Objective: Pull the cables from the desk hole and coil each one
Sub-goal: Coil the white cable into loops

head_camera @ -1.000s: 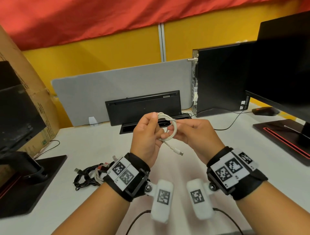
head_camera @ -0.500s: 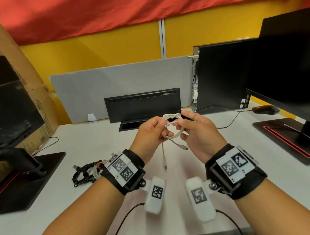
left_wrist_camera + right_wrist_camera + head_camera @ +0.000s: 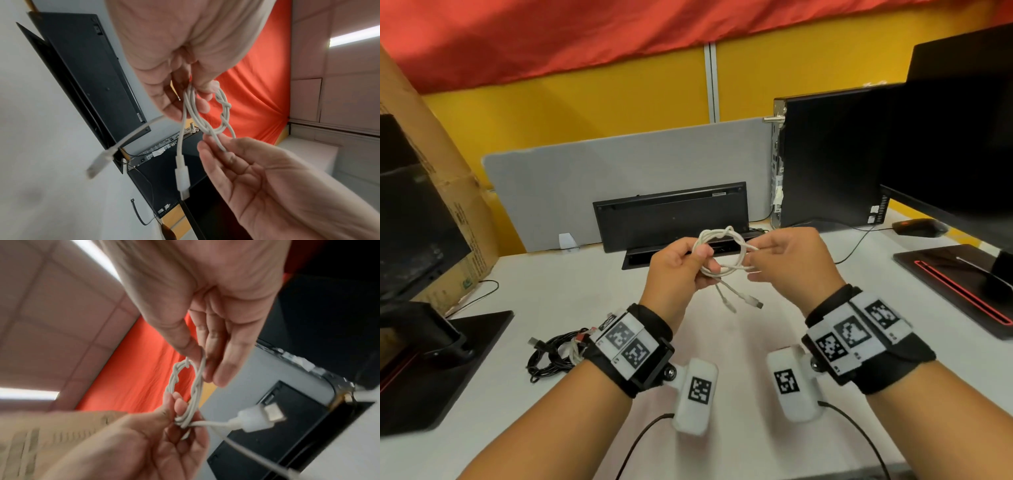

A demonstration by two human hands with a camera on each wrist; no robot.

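Observation:
A white cable [image 3: 726, 253] is wound into a small coil with a twist wrapped round it, held in the air above the desk. My left hand [image 3: 681, 270] grips the coil's left side between thumb and fingers [image 3: 197, 104]. My right hand [image 3: 787, 260] pinches a strand on the coil's right side between thumb and forefinger [image 3: 191, 352]. Two white plugs [image 3: 743, 301] dangle below the coil. The rectangular desk hole [image 3: 688, 253] lies just behind the hands, its black flap lid [image 3: 671, 216] standing open.
A bundle of black cables [image 3: 554, 353] lies on the white desk [image 3: 571, 298] at my left wrist. A black PC tower [image 3: 835, 154], a monitor with its stand [image 3: 962, 284] and a mouse [image 3: 917, 226] are at the right. Another monitor base [image 3: 434, 363] and a cardboard box [image 3: 448, 205] are at the left.
The loose end has been wrapped round the coil, and both plugs now hang below it. My hands have drawn slightly apart, with the right hand now pinching a strand at the coil's side.

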